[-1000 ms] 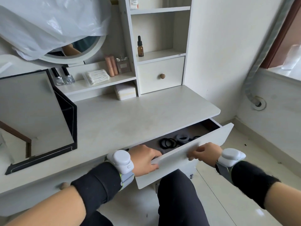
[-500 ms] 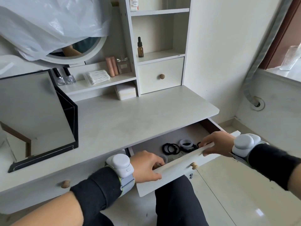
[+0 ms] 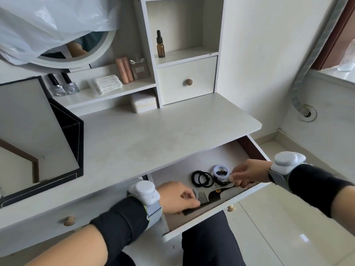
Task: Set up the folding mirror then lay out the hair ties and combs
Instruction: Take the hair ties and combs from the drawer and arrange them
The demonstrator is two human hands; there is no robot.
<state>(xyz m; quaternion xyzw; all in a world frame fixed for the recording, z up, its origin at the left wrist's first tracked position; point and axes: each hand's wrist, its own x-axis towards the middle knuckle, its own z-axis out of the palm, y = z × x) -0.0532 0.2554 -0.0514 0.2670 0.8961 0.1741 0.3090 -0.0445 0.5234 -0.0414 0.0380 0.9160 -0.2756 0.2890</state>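
The black-framed folding mirror (image 3: 28, 131) stands upright on the white dressing table (image 3: 153, 135) at the left. Below the table's right half the drawer (image 3: 242, 196) is pulled out. Inside lie two black hair ties (image 3: 202, 178), a pale spiral hair tie (image 3: 221, 170) on a dark one, and black combs (image 3: 213, 198) along the front. My left hand (image 3: 178, 198) is in the drawer, its fingers closed on the left end of a comb. My right hand (image 3: 247, 174) pinches the right edge of the pale spiral hair tie.
The shelf unit behind holds nail polish bottles (image 3: 63, 86), cotton swabs (image 3: 107, 84), a brown dropper bottle (image 3: 160, 45) and a small drawer (image 3: 189, 81). A white box (image 3: 144, 101) sits at the table's back. A shut drawer's knob (image 3: 69, 220) is at the left. My legs (image 3: 207, 237) are under the drawer.
The drawer has slid further out. Both hands let go of its front edge and went inside, the left onto the combs, the right onto the hair ties.
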